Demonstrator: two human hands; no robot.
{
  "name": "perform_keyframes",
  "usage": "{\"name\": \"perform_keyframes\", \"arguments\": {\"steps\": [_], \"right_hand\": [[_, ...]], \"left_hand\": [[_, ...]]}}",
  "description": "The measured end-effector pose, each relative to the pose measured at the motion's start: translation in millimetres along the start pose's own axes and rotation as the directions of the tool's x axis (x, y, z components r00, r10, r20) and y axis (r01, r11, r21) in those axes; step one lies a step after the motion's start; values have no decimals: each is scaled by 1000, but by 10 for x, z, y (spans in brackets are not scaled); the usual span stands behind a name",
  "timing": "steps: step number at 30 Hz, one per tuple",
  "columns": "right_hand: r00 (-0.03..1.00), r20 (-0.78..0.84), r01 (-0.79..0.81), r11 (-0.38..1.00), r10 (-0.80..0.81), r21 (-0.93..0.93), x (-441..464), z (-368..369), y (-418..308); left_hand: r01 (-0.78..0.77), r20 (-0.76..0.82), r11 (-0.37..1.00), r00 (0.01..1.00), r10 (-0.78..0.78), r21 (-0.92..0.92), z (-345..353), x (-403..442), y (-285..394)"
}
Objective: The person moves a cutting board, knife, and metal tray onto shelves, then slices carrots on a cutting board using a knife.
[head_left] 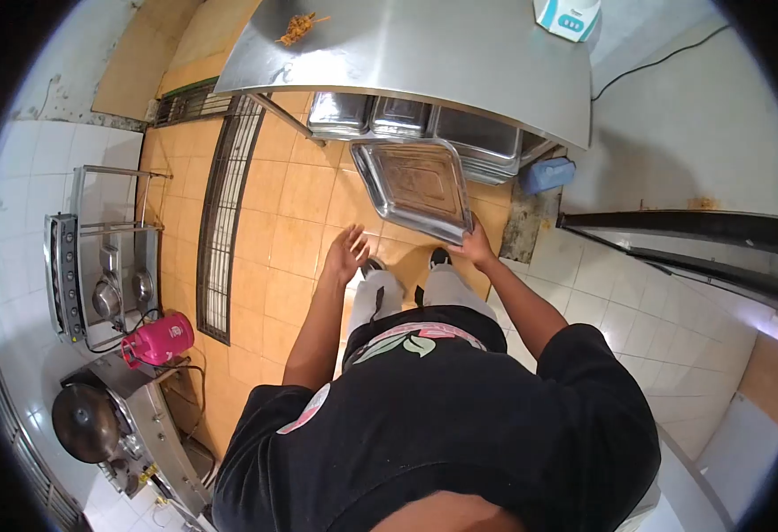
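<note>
My right hand (475,244) grips the near right corner of a rectangular metal tray (415,183), which is tilted in front of me below the steel table's front edge. Brownish marks show across the tray's flat face. Off to the left and apart from the tray, my left hand (348,251) holds nothing, its fingers spread. Just beyond the tray, stacked metal trays (477,133) sit under the table, with more shiny trays (340,113) to their left.
The steel table (424,53) bears a small brown fried-looking heap (299,28) and a white-and-teal device (568,18). A blue package (548,175) lies by its right leg. Left are a floor drain grate (220,222), a pink gas cylinder (160,339) and a wok (86,423).
</note>
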State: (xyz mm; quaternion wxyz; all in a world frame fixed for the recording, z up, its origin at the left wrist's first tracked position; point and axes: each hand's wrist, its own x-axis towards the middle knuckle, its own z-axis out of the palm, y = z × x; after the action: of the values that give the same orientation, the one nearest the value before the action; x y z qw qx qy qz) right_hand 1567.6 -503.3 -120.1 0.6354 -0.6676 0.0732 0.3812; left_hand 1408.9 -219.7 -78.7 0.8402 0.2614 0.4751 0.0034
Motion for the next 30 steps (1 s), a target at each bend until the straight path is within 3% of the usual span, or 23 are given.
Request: {"name": "perform_keyframes", "arguments": {"steps": [1, 3, 4, 5, 8, 9, 12, 15, 16, 18, 22, 25, 26, 27, 28, 30], "right_hand": [[999, 44, -17, 1000, 17, 15, -130, -111, -53], [990, -17, 136, 980, -140, -142, -327, -273, 226], [970, -51, 220, 950, -236, -220, -341, -367, 360], [892, -14, 429, 855, -452, -292, -483, -445, 467], [869, -27, 430, 781, -494, -454, -1227, -544, 358], [819, -30, 495, 733, -572, -467, -1513, -532, 259], [713, 37, 535, 509, -701, -674, -1974, -692, 416], [679, 120, 545, 387, -725, -744, -2205, -979, 652], [651, 165, 571, 335, -741, -749, -2227, -1075, 703], [601, 262, 614, 226, -755, -756, -2294, -1308, 827], [645, 306, 660, 310, -700, -684, -2467, -1654, 940], [714, 340, 657, 419, -612, -626, -2455, -1974, 1194], [721, 366, 661, 426, -588, -618, -2416, -2137, 1174], [734, 453, 628, 249, -506, -738, -2393, -2291, 1205], [791, 441, 564, 227, -423, -794, -2526, -2404, 1128], [758, 522, 647, 351, -390, -677, -2541, -2749, 1218]], "left_hand": [[45, -61, 998, 997, -48, -44, -37, -33, -150], [87, -132, 992, 986, -99, -89, -137, -95, -456], [115, -144, 988, 981, -130, -106, -147, -52, -561], [112, -174, 991, 977, -124, -76, -92, -43, -667], [138, 27, 988, 990, -136, -67, 214, -229, -741], [132, 168, 991, 978, -127, -19, 232, -252, -767], [222, 306, 969, 919, -246, 113, 477, -522, -811], [70, 300, 904, 930, -212, 422, 461, -631, -1210], [96, 284, 907, 932, -227, 410, 289, -526, -1416], [185, 63, 890, 971, -231, 418, 252, -688, -1797], [131, -14, 931, 991, -135, 340, 108, -930, -2568], [117, -85, 915, 992, -91, 386, -67, -927, -3079], [86, -37, 941, 996, -78, 327, -57, -1014, -3207], [54, 14, 964, 998, -60, 259, -17, -1129, -3353], [24, 64, 982, 997, -37, 186, 108, -1154, -3576], [52, -141, 961, 990, -13, 271, 278, -1305, -4029]]}}
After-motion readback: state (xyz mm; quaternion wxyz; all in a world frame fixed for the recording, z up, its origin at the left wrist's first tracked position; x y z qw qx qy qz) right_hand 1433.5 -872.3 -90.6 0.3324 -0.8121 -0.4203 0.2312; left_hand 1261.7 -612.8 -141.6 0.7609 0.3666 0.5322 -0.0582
